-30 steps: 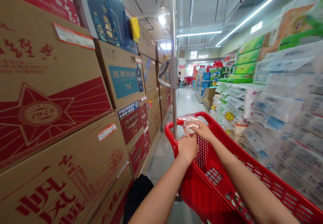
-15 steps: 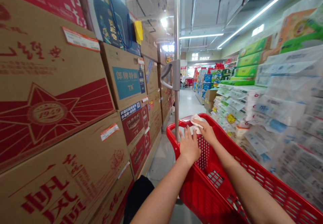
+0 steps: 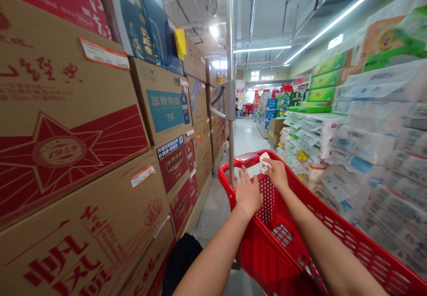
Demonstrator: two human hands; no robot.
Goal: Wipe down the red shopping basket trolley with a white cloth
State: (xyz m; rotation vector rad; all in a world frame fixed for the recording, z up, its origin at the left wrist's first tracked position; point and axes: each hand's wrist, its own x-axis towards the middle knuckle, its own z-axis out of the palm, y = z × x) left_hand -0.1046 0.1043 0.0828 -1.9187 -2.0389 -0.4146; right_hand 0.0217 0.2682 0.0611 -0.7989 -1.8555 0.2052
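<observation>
A red plastic shopping basket cart [image 3: 300, 242] stands in front of me in a store aisle. My left hand [image 3: 247, 192] rests on its front rim with fingers stretched out and apart, holding nothing. My right hand [image 3: 277, 173] is closed on a crumpled white cloth [image 3: 265, 162] and presses it against the far right part of the rim. The cart's grey metal pull handle [image 3: 229, 104] rises upright just beyond my left hand.
Stacked brown and red cartons [image 3: 73, 144] wall the left side, close to the cart. Packs of tissue and paper rolls [image 3: 367, 144] pile up on the right. The grey aisle floor [image 3: 245, 135] runs ahead toward distant shelves and a person.
My right hand has slid the white cloth rightward along the rim, away from my left hand. My left hand's fingers have opened and spread.
</observation>
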